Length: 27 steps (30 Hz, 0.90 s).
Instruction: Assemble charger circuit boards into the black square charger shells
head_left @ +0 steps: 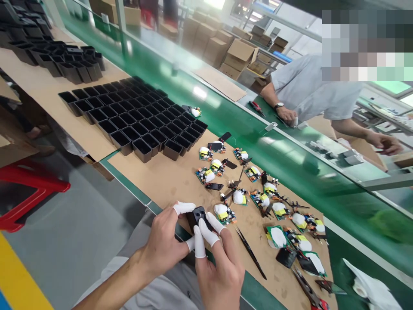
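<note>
Clamped between the left hand, which grips its side, and the right hand, fingers pressing its top end, the black plastic housing should be light, stiff, slightly slippery, best held by its walls

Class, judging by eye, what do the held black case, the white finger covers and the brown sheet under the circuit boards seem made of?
Black case: probably moulded plastic, smooth with a slight sheen, judging by its pale highlights.
White finger covers: likely thin latex or similar rubber, matt, with a snug fit.
Brown sheet: apparently cardboard or heavy paper, dull and stained in patches.
</note>
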### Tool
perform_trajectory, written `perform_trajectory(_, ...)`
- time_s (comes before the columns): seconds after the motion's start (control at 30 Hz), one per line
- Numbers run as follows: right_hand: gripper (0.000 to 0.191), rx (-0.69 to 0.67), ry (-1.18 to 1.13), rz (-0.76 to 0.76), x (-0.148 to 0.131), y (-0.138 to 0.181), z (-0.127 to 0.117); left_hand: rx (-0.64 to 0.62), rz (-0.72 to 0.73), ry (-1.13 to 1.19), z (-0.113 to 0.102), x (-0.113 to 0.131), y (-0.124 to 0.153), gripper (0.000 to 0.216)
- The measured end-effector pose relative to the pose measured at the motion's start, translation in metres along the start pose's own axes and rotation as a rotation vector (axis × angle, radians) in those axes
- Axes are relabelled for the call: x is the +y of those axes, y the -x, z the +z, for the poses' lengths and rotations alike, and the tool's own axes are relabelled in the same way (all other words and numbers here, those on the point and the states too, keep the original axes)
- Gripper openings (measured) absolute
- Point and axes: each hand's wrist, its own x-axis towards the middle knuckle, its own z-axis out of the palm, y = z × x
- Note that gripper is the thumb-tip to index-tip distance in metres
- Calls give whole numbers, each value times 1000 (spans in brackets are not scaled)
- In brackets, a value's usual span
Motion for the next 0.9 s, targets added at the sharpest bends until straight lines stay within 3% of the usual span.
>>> perform_trajectory(0.2,24,-16,-16,-53,9,-4,-7,-22,-72,75,2,9,-9,51)
perform_trajectory(0.33,18,2,13,-83,10,-5,-3,-29,-68,69,8,5,-11,49)
perform_trajectory(0.43,13,-26,32,-84,12,-3,0,-14,-61,67,12,0,-9,52)
perform_trajectory(0.6,28,-39,56,-110,13,-3,-9,31,-69,66,14,4,-5,51)
perform_trajectory(0.7,21,-50,63,-124,13,-5,-15,66,-75,66,12,12,-5,57)
perform_trajectory(0.9,24,-25,15,-147,21,1,2,60,-24,29,12,2,-7,53)
